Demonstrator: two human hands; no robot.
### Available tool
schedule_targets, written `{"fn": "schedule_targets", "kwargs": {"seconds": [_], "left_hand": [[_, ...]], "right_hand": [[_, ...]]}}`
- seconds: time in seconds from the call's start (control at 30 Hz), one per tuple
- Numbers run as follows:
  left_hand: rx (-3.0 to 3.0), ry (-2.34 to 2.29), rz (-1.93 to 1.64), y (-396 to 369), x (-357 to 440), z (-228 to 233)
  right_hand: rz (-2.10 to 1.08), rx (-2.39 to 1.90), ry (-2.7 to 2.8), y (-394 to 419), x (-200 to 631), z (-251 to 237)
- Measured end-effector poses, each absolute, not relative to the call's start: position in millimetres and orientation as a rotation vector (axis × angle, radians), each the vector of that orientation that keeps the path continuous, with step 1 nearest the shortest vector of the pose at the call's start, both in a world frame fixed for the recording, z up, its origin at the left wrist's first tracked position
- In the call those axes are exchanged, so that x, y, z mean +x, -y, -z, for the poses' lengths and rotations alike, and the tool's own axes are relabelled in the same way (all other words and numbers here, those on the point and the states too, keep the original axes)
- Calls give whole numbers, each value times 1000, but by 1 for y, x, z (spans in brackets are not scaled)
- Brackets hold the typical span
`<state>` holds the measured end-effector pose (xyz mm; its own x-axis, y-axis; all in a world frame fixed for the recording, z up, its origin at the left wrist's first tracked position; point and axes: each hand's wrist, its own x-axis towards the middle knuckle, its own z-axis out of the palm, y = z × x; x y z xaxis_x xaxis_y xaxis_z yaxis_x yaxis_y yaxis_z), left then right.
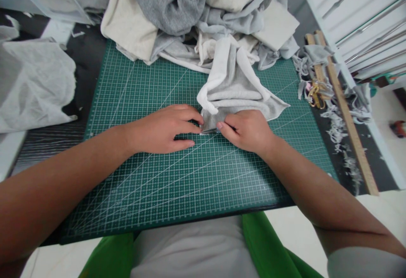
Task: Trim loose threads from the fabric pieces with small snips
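Grey fabric piece [236, 94]: lies on the green cutting mat [158, 176], near the mat's middle, its near edge toward the person and its length running away to the far side.
Right hand [247, 130]: fingers curled, pinching the near edge of the fabric, touching it from the right.
Left hand [165, 128]: fingers extended and close together, tips at the same edge from the left (both hands are equally near).
Fabric pile [203, 12]: at the mat's far edge.
Scissors [314, 94]: right of the mat, among grey scraps.
Wooden ruler [345, 117]: further right of the mat.
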<state>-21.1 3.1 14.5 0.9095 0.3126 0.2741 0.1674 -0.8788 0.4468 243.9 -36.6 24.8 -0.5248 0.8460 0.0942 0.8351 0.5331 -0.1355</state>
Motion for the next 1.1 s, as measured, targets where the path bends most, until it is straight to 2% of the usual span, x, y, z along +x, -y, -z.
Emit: {"fn": "schedule_targets", "kwargs": {"seconds": [0.43,0.83,1.1], "left_hand": [[2638,-352,-479,-5,-21,-13],[2626,-348,-481,-5,-22,-11],[2624,-350,-500,-5,-22,-11]], "right_hand": [[-66,-1393,2686,42,239,-29],[-390,-1528,2485,42,234,-31],[-275,-1494,2555,42,234,-29]]}}
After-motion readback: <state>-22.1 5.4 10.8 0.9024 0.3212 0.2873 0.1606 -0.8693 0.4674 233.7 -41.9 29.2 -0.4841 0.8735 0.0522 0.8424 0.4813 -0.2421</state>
